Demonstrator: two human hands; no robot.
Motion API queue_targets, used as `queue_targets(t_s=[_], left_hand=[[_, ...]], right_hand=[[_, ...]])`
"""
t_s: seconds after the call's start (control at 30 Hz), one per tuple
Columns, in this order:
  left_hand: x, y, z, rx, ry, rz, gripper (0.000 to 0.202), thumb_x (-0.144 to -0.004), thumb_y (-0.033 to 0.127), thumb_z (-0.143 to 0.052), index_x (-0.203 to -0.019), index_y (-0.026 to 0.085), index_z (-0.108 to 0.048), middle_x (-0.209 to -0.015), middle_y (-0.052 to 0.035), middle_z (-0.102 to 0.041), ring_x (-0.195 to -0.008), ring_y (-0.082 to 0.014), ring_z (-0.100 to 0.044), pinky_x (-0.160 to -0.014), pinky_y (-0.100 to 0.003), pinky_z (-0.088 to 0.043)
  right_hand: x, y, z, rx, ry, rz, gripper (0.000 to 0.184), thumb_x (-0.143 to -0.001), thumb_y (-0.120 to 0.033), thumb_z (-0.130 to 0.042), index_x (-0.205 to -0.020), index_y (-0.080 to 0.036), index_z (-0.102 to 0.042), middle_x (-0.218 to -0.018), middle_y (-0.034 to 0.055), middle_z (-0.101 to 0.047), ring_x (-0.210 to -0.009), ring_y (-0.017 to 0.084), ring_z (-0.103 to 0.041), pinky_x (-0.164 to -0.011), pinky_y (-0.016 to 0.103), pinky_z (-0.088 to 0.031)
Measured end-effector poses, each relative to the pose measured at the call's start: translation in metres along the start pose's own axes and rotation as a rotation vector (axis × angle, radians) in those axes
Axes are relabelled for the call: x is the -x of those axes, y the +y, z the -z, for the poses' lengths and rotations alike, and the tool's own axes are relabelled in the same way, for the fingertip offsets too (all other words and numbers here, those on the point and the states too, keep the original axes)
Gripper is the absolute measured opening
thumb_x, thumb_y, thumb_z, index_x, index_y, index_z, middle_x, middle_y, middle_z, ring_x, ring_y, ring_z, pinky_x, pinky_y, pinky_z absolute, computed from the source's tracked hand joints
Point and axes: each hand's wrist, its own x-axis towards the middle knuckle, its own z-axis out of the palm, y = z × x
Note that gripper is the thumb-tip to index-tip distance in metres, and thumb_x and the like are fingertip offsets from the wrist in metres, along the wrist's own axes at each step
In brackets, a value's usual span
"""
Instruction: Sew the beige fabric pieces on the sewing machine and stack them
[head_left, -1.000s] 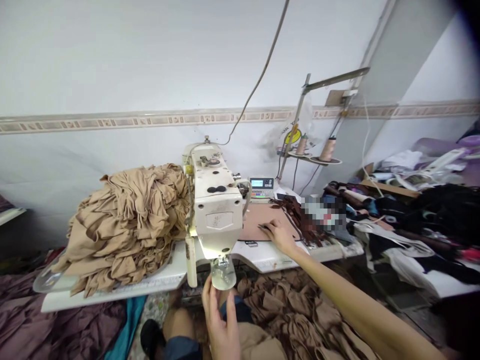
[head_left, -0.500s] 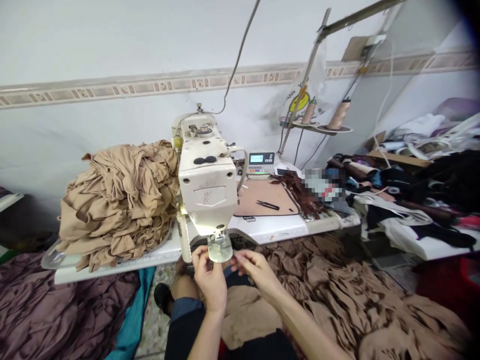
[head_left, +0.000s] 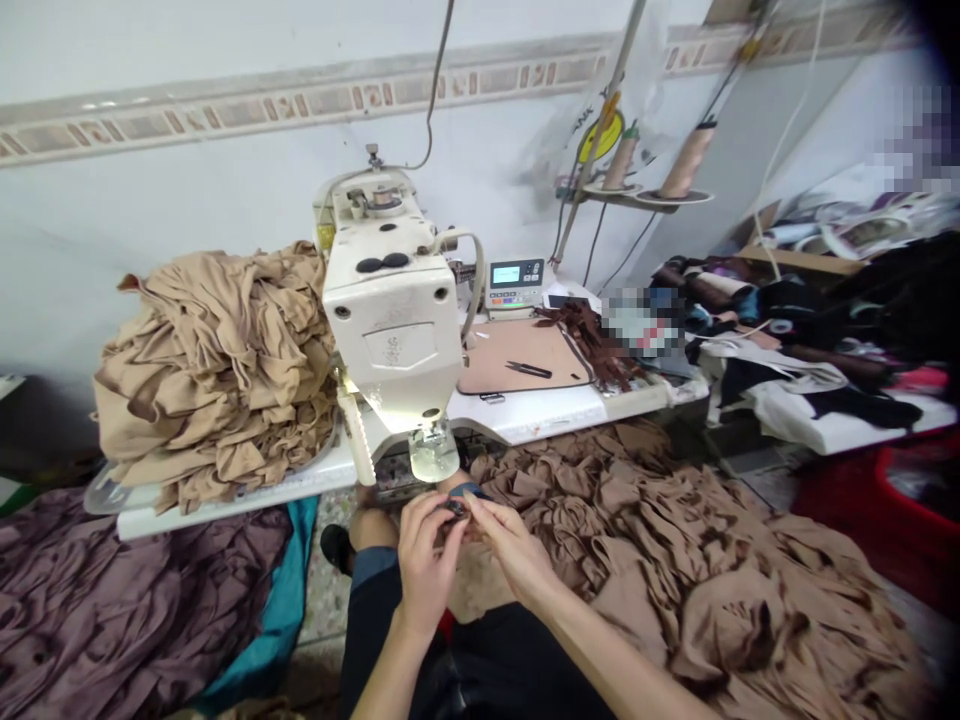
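My left hand [head_left: 425, 560] and my right hand [head_left: 508, 548] meet over my lap, just below the needle end of a white sewing machine [head_left: 391, 318]. Their fingers are pinched together on something small and dark that I cannot make out. A tan piece of cloth [head_left: 480, 590] lies on my lap under the hands. Small black thread snips [head_left: 529, 370] lie on a brown pad [head_left: 517, 357] on the machine table [head_left: 540, 415].
A tall heap of tan garments [head_left: 214, 360] sits on the table's left. More tan cloth [head_left: 675, 560] spreads over the floor at right, purple cloth [head_left: 112, 620] at left. A control panel [head_left: 514, 276], thread cones [head_left: 686, 160] and piled dark fabric [head_left: 825, 340] stand behind.
My right hand left the snips on the pad and came back to the left hand. Both hands dropped from the presser foot to my lap; the view tilted down.
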Motion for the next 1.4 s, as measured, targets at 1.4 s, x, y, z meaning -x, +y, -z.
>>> queue_targets(t_s=[1.4], left_hand=[[0.089, -0.061, 0.036, 0.338, 0.012, 0.836, 0.057, -0.074, 0.066, -0.087, -0.100, 0.016, -0.080, -0.099, -0.0135, -0.082, -0.090, -0.0288, -0.080, -0.084, -0.036, -0.067]], right_hand=[[-0.184, -0.143, 0.057, 0.706, 0.074, 0.370, 0.028, -0.079, -0.041, -0.083, -0.087, -0.015, -0.079, -0.077, 0.0083, -0.078, -0.069, 0.021, -0.069, -0.064, 0.029, -0.051]])
